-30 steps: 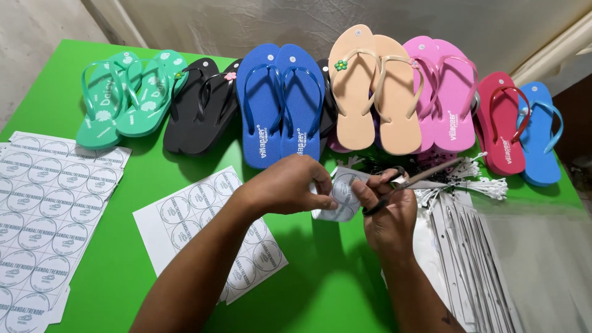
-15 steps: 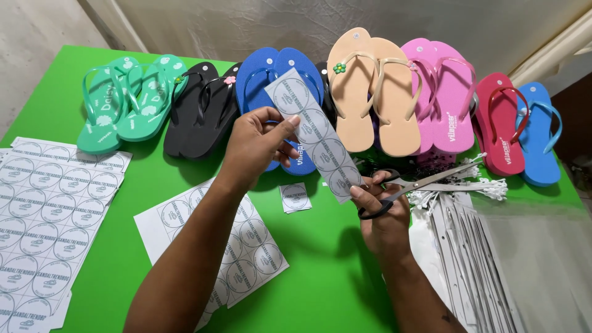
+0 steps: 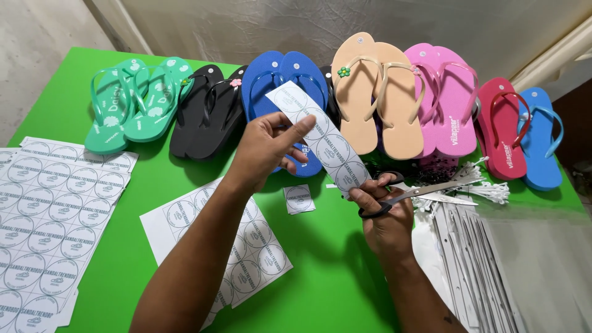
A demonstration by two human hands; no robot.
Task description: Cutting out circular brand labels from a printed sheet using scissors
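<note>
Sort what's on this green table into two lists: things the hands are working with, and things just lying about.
In use:
- left hand holding the paper strip of round labels
- right hand holding the scissors
- cut-off label piece beneath the strip

Lying about:
- flip-flop pairs: green, black, blue, beige, pink
- label sheets
- white tag fasteners

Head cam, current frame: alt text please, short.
Over a green table, the left hand holds up a paper strip of round labels while the right hand grips scissors at its lower end. Colourful flip-flops line the far edge; label sheets lie left.
</note>
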